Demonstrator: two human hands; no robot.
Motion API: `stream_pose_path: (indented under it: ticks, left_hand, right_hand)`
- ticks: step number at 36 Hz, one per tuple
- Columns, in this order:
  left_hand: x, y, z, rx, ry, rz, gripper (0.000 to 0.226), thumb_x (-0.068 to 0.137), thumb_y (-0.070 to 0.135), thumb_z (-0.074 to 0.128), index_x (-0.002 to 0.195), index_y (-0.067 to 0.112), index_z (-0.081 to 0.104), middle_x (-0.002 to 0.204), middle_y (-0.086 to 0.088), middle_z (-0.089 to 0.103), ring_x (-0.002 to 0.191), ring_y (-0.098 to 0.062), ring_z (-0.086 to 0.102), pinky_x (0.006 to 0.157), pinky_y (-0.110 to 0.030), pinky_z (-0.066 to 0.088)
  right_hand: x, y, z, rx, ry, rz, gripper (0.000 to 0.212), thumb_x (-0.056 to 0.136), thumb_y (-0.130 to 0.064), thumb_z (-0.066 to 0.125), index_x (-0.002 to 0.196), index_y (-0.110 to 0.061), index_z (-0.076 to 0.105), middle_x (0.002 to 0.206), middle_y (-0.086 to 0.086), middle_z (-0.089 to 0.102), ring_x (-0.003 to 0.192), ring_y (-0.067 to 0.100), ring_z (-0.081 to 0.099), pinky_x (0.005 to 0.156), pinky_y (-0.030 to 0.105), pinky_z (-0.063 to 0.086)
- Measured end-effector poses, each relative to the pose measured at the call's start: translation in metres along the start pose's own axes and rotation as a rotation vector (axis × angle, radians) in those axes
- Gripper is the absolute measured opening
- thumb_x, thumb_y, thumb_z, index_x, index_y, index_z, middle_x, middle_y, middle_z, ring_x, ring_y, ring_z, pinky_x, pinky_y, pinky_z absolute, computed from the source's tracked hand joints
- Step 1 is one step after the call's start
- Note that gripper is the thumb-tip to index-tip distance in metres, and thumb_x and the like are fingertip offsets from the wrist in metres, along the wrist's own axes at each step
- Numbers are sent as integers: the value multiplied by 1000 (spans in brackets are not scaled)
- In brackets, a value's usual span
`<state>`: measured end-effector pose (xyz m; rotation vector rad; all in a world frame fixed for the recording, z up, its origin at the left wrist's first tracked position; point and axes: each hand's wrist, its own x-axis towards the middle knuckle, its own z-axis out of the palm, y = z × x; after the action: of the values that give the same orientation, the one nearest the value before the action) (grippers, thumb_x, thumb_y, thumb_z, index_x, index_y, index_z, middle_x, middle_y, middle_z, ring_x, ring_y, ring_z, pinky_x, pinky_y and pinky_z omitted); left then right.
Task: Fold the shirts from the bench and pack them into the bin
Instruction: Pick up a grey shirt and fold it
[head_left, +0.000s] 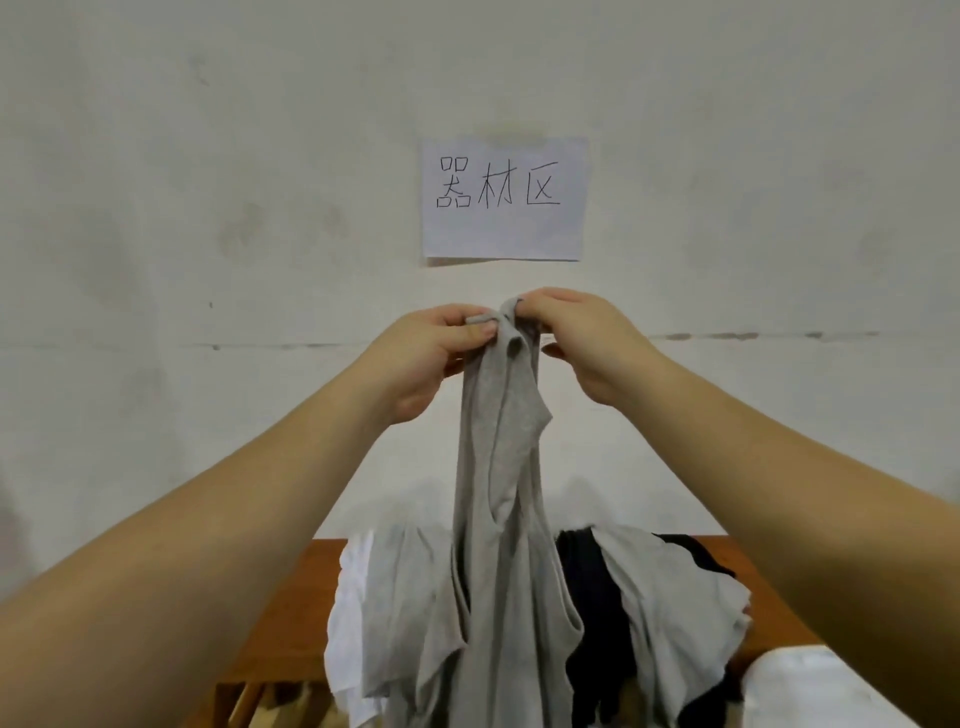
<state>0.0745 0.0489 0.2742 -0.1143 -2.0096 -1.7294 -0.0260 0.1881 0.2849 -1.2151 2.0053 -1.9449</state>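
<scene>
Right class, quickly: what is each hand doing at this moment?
Left hand: closed, pinching the top of the light grey cotton shirt.
Right hand: closed, pinching the same shirt.

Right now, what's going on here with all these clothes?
A person is holding up a grey shirt, pinching its top edge with both the left hand and the right hand close together in front of the wall. The shirt hangs down unfolded over a heap of white, grey and dark clothes on a wooden bench. A paper sign hangs on the wall.
</scene>
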Motion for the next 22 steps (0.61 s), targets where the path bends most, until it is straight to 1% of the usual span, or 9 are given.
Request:
stream_pose_path:
  ticks: [4, 7, 9, 12, 13, 15, 17, 20, 22]
  left_hand:
    - [-2, -12, 0, 46, -15, -37, 11, 91, 7, 61, 92, 12, 70, 85, 5, 72, 82, -9, 66, 78, -25, 48]
    - [-4, -20, 3, 82, -37, -62, 11, 91, 9, 63, 91, 16, 71, 87, 7, 73, 85, -7, 66, 80, -27, 48]
    - [-5, -26, 5, 94, -57, -82, 11, 90, 12, 64, 92, 19, 72, 92, 7, 73, 91, -7, 66, 88, -30, 48]
    - [-5, -32, 8, 136, -100, -93, 12, 90, 13, 65, 97, 19, 73, 100, 4, 72, 102, -11, 65, 96, -35, 46]
    - [-4, -35, 9, 138, -85, -92, 12, 90, 13, 64, 97, 18, 73, 100, 3, 72, 101, -12, 65, 95, -35, 46]
    - [-2, -39, 10, 106, -17, -91, 13, 91, 10, 63, 97, 16, 73, 97, 2, 72, 95, -11, 66, 87, -30, 49]
    - [2, -43, 10, 63, 45, -91, 14, 91, 9, 63, 102, 12, 72, 99, -1, 74, 92, -12, 67, 82, -28, 50]
    - [6, -47, 7, 20, 101, -88, 15, 91, 9, 63, 103, 8, 72, 99, -6, 73, 91, -17, 68, 86, -32, 52]
    - [9, -49, 5, 1, 118, -83, 13, 92, 9, 63, 101, 8, 72, 96, -5, 73, 89, -18, 66, 85, -31, 51]
  right_hand:
    - [0, 22, 2, -4, -17, 49, 15, 89, -22, 61, 79, -22, 72, 77, -13, 65, 82, 6, 58, 77, 25, 43]
    - [1, 34, 2, -14, -14, 86, 12, 85, -27, 65, 77, -21, 72, 79, -8, 66, 83, 12, 59, 80, 30, 46]
    - [2, 39, 2, -32, -30, 102, 14, 82, -32, 69, 75, -21, 71, 78, -5, 67, 82, 14, 61, 81, 34, 48]
    - [3, 41, 1, -48, -28, 120, 19, 82, -35, 74, 75, -18, 67, 75, -1, 66, 75, 14, 61, 75, 30, 50]
    - [3, 41, 1, -54, -35, 116, 20, 82, -35, 75, 78, -17, 68, 77, 1, 66, 77, 15, 62, 75, 31, 51]
    - [2, 43, 0, -53, -58, 98, 21, 83, -36, 73, 85, -15, 70, 87, 8, 71, 86, 23, 65, 87, 37, 54]
    - [0, 49, -3, -37, -80, 85, 25, 88, -38, 68, 92, -13, 72, 99, 7, 74, 96, 23, 67, 95, 40, 51]
    - [-6, 69, -6, 49, -106, 95, 28, 93, -44, 61, 104, -20, 70, 102, -2, 72, 93, 14, 64, 87, 36, 49]
    - [-15, 93, -8, 49, -151, 123, 22, 96, -39, 58, 106, -21, 64, 103, -4, 68, 94, 12, 63, 87, 34, 48]
